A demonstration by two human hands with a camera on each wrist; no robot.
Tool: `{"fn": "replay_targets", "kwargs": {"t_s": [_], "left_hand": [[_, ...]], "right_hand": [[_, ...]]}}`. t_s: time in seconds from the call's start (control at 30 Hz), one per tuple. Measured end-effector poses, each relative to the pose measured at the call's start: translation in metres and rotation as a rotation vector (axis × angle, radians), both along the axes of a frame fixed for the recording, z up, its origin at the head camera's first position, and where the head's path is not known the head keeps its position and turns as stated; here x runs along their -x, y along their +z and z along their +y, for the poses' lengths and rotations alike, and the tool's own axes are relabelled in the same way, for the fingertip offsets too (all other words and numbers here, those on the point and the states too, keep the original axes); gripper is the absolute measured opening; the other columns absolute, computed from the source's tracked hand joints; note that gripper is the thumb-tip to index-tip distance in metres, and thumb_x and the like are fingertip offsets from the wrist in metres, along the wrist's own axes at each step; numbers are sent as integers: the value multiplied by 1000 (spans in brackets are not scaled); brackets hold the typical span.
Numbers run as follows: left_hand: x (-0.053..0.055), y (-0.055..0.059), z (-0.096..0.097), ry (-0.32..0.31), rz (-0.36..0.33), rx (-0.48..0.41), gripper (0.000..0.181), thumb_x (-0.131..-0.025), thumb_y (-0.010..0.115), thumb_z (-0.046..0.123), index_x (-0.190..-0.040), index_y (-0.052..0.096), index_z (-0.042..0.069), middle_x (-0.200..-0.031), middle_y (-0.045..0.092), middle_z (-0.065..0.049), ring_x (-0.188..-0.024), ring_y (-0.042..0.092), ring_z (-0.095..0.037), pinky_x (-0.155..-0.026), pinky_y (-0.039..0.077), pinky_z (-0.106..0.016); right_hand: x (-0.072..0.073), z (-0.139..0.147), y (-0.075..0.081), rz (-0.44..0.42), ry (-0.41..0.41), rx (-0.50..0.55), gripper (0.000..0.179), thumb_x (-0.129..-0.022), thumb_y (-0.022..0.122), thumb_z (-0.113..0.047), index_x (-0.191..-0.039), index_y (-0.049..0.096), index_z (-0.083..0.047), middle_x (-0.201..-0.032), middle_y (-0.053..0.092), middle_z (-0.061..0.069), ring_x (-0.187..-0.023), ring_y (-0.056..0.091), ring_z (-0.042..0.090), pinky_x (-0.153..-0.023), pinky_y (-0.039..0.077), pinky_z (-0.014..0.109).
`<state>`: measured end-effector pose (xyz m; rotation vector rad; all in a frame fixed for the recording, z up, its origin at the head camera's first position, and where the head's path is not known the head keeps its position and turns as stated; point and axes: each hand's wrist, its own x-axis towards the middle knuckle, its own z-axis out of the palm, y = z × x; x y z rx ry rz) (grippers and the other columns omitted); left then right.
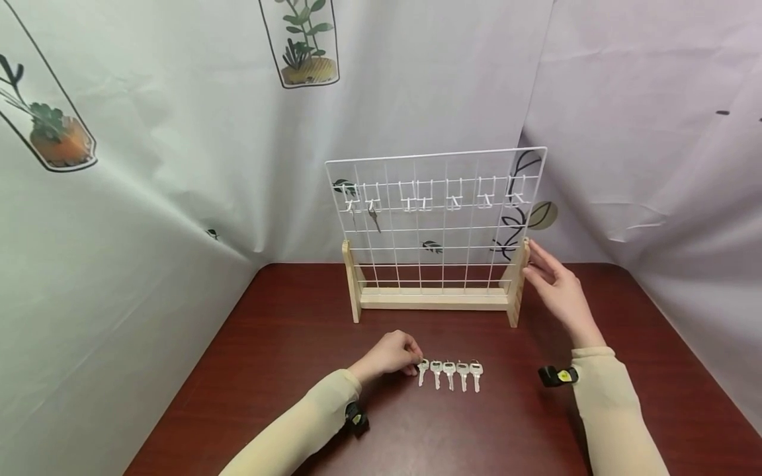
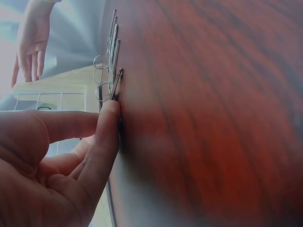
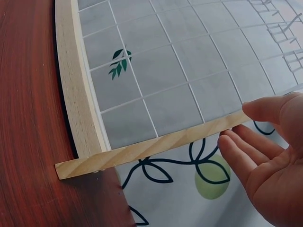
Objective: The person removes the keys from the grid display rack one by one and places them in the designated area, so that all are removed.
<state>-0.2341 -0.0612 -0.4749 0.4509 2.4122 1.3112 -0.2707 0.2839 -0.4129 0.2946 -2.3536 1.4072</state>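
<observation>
A white wire grid rack (image 1: 443, 228) with a wooden stand stands at the back of the table. My right hand (image 1: 559, 287) holds its right wooden upright (image 3: 156, 143), thumb on one side and fingers on the other. On the table lie several silver keys (image 1: 449, 371) in a row, with small rings (image 2: 98, 75) on their heads. My left hand (image 1: 389, 354) pinches the leftmost key (image 1: 423, 371) by its head end; in the left wrist view (image 2: 71, 161) the fingertips partly hide it.
White hooks (image 1: 454, 203) line the upper part of the grid. A key (image 1: 374, 218) hangs from a hook near the left, with another thin one (image 1: 352, 215) beside it. The dark red table (image 1: 286, 344) meets a patterned cloth backdrop (image 1: 178, 165) behind.
</observation>
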Motion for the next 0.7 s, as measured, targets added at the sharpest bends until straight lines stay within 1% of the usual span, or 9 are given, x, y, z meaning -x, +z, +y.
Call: {"fn": "replay_targets", "kwargs": {"t_s": [0.17,0.4,0.53,0.7], "left_hand": [[0,2,1,10,-15,-15,11,-88,65,-5,-78,70,-4,-63,68,-10,-54,67,-16,-53,59,-27],[-3,1,0,11,-35,-13,10,-87,66,-5,-77,69,-2,-62,67,-7,-51,65,-12,-51,58,-27],[-4,2,0,11,-49,-30,11,-86,65,-6,-77,69,-2,-63,67,-9,-50,64,-11,-51,58,-27],[-4,2,0,5,-48,-34,12,-87,65,-5,-76,69,-2,-66,68,-12,-52,64,-13,-51,59,-28]], "right_hand": [[2,-1,1,8,5,2,57,-102,61,-22,-155,40,-25,-144,52,24,-111,55,-8,-85,44,3],[0,-2,-1,5,9,4,58,-102,61,-20,-156,40,-26,-144,52,24,-109,54,-11,-86,44,4],[-1,-2,-3,11,2,4,58,-102,62,-20,-156,40,-26,-144,52,24,-109,53,-12,-85,44,3],[-2,-2,-5,16,0,1,59,-102,62,-20,-156,39,-26,-144,53,24,-109,52,-14,-85,44,3]]}}
